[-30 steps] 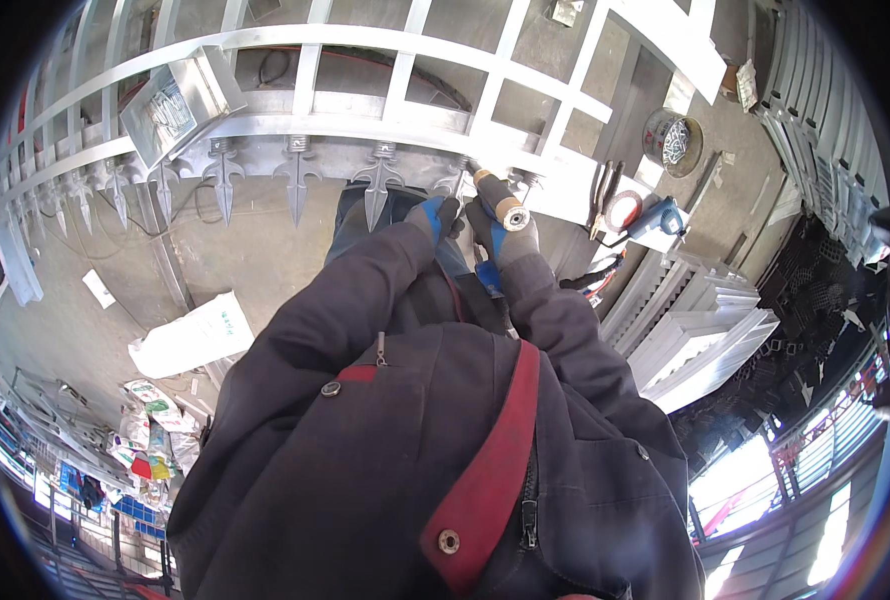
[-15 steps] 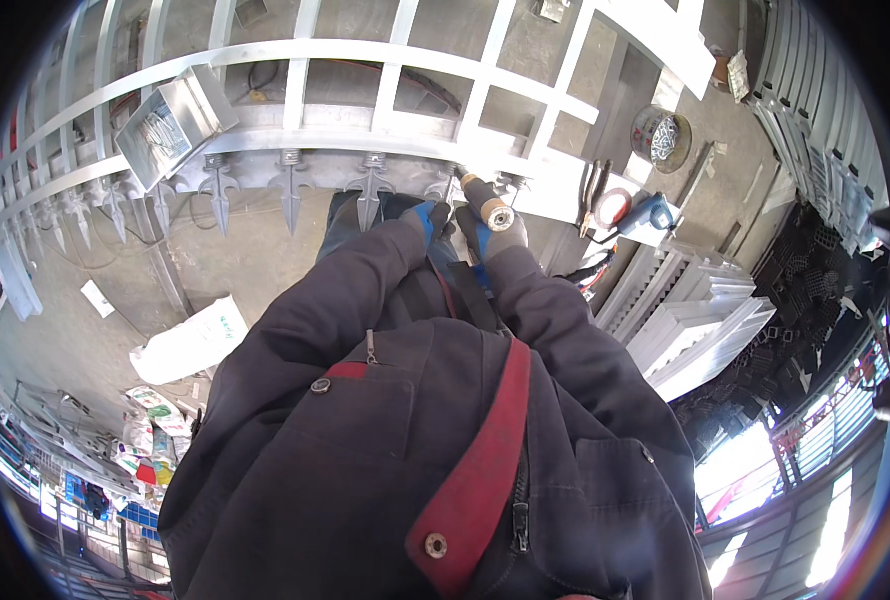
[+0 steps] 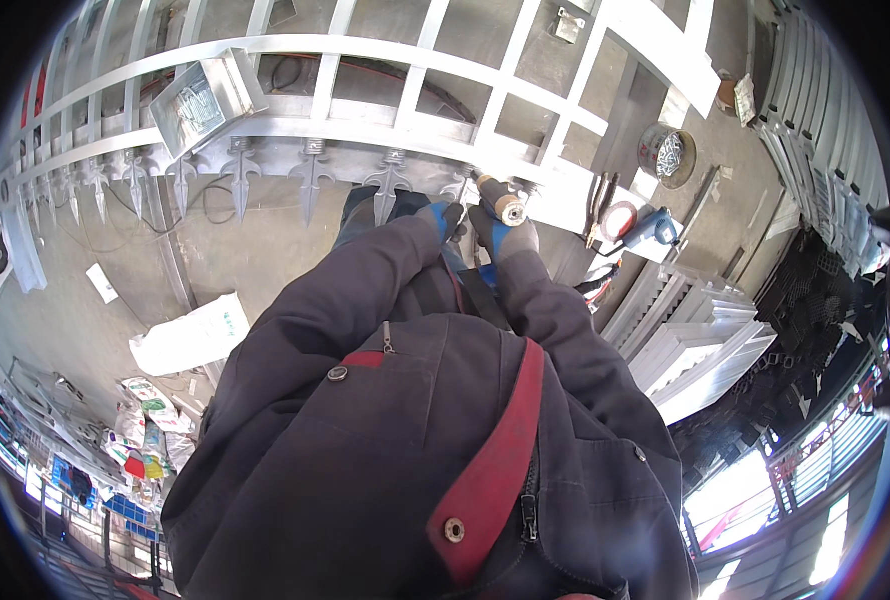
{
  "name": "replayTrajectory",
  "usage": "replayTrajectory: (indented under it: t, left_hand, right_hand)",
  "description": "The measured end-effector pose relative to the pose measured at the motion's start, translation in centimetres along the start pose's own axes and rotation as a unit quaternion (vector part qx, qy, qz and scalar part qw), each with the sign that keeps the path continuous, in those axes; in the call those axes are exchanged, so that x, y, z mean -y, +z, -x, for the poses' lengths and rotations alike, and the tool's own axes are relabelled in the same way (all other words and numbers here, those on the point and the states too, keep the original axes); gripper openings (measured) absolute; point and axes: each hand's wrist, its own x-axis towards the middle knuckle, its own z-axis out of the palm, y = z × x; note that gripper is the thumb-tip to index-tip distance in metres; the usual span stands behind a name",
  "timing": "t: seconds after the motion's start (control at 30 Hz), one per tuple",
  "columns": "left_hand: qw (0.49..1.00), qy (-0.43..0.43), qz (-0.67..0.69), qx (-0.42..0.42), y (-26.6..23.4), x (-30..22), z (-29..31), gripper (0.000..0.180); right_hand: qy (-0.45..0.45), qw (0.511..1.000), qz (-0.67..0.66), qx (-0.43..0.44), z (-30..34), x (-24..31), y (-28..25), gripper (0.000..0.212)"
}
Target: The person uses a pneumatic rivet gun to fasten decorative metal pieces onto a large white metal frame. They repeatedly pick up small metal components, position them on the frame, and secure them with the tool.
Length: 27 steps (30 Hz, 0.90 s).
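Observation:
My right hand (image 3: 497, 234), in a blue and dark glove, closes under a tan and black drill-like power tool (image 3: 501, 200). Its round rear end faces me, and its front points at a grey spear-shaped finial (image 3: 462, 186) on the metal fence panel (image 3: 365, 130). Just left of it, my gloved left hand (image 3: 447, 218) has its fingers curled at that finial's lower end, which they mostly cover. More finials, such as a spear-shaped one (image 3: 389, 175), hang in a row along the panel's near edge. Where the tool's tip meets the work is too small to make out.
A metal box of screws (image 3: 203, 103) rests on the panel at left. On the right lie pliers (image 3: 602, 208), a roll of tape (image 3: 619, 219), a blue tool (image 3: 654, 232) and a bucket of hardware (image 3: 667, 155). Stacked metal profiles (image 3: 690, 310) stand near my right arm.
My view has shifted a little, so the panel and box appear farther right. Both hands stay at the same finial, and the power tool sits slightly higher and farther right in view.

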Motion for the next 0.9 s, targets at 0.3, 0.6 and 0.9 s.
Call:
replayTrajectory:
  t: [0.3,0.6,0.9]
  left_hand:
    - [0.998,-0.009,-0.016,0.056,-0.3,3.9,-4.1,0.039]
    - [0.995,0.047,0.029,0.084,-0.8,5.6,-4.6,0.039]
    - [0.978,0.131,-0.162,0.01,-3.9,1.1,-2.6,0.034]
  right_hand:
    - [-0.002,1.0,-0.022,0.0,0.3,1.1,-0.4,0.061]
    - [0.019,1.0,-0.001,-0.025,1.7,2.3,-0.6,0.051]
    - [-0.083,0.993,-0.054,-0.063,4.1,2.0,-0.8,0.048]
